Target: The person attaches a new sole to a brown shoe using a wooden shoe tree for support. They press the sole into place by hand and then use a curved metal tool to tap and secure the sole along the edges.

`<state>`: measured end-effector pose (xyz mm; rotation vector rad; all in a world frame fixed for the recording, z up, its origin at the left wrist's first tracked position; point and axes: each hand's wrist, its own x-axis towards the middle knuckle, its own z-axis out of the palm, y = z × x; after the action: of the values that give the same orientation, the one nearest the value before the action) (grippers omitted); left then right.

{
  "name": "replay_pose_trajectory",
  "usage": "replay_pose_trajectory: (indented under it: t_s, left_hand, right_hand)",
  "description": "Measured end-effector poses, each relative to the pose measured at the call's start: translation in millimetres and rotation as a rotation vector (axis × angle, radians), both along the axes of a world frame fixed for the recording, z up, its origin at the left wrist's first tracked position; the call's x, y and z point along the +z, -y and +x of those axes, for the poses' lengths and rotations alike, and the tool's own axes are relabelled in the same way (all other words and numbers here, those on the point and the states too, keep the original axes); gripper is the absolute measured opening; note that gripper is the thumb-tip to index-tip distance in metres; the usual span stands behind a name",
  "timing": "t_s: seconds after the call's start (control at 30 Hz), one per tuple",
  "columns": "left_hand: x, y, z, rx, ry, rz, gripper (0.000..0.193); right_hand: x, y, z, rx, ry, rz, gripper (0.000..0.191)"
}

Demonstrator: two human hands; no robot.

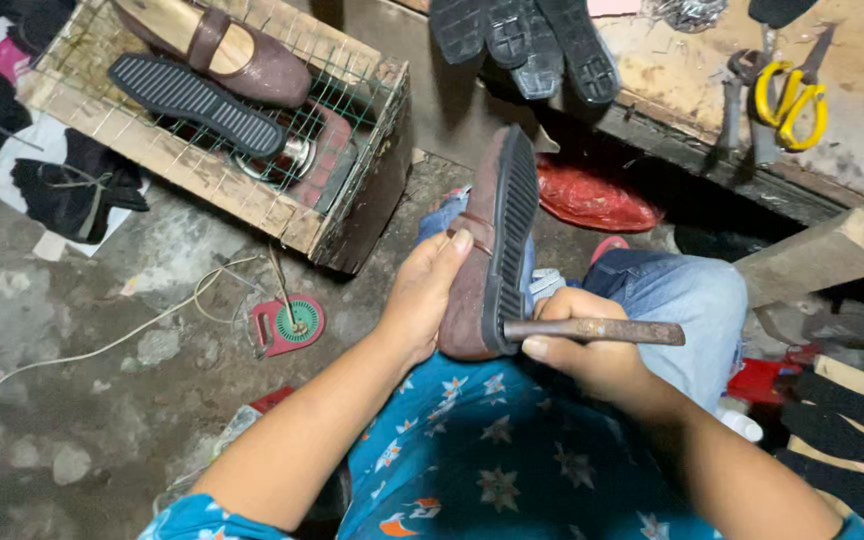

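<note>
Brown suede shoe with black ribbed rubber sole [487, 250] stands on edge on the lap, sole facing right. Left hand [427, 295] wraps its upper, thumb on the strap. Right hand [592, 350] fists around a rusty metal rod [597, 330], tip touching the heel. Yellow-handled scissors [792, 100] lie well beyond the right hand.
</note>
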<state>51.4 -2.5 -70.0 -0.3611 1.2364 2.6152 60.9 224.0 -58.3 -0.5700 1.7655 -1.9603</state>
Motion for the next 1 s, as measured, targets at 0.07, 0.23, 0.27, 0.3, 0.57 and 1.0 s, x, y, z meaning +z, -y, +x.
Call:
replay_pose_trajectory:
  t_s: [0.07, 0.23, 0.27, 0.3, 0.57, 1.0]
  left_hand:
    - [-11.2, -9.8, -13.7, 0.031, -0.118, -0.017, 0.037]
    - [-29.4, -25.3, -28.0, -0.020, -0.119, -0.072, 0.042]
    - [-31.3, -27.1, -28.4, -0.016, -0.153, -0.106, 0.042]
    - [-32.8, -28.6, -29.0, -0.011, -0.187, -0.141, 0.043]
    - [-32.0, -26.8, -40.5, 0.004, -0.237, -0.278, 0.041]
    - [-30.6, -31.3, -35.7, 0.173, -0.199, -0.780, 0.044]
  right_hand:
    - [-4.2, -6.1, -4.2, -0.127, -0.053, 0.188, 0.018]
    - [-19.8, -25.5, -8.3, -0.146, 0.003, 0.246, 0.019]
    - [-23.7, -27.4, -7.5, -0.119, 0.023, 0.225, 0.019]
    - [-27.8, -28.2, -6.8, -0.091, 0.043, 0.201, 0.020]
    - [-33.5, -14.8, -15.7, -0.055, -0.304, 0.442, 0.024]
    - [-11.6, -21.3, -12.8, -0.133, -0.059, 0.607, 0.026]
